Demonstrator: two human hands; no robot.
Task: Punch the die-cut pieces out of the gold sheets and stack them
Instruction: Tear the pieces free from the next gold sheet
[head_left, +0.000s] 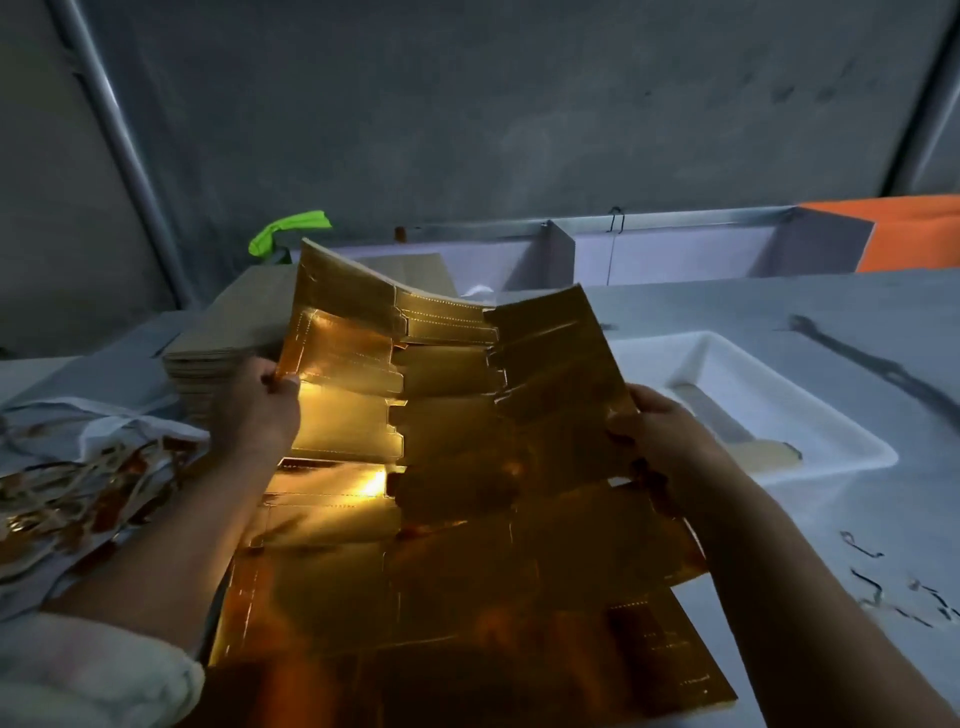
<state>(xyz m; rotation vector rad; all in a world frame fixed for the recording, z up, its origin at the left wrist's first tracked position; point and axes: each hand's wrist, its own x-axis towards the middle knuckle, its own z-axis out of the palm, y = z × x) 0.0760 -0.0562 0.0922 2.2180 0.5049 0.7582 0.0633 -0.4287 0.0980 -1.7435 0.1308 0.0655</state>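
holding up one gold sheet (467, 395) by its two side edges, the person has it in the air just to the left of the white tray (810, 405). the left hand (254, 410) pinches the edge far from the tray, with the thumb on the shiny front. the right hand (670, 436) grips the edge next to the tray, and its fingers curl round behind the sheet where i cannot see them. the sheet bends and sags in the middle.

the cut lines show as little dots and steps across the sheet. every piece looks to be in its place, so i think none is pushed out of this one yet.

more gold sheets lie flat in a pile (467, 649) left of the tray and closer to the person, under the lifted one. so there is a lot left to do, but i cannot tell how many sheets are in the pile.

some work looks done. well left of the tray and further back sits a tall stack of brown card pieces (228, 332). well left of the tray and nearer the person is a messy heap of thin gold scraps (78, 488) — most likely the leftover frames of finished sheets.
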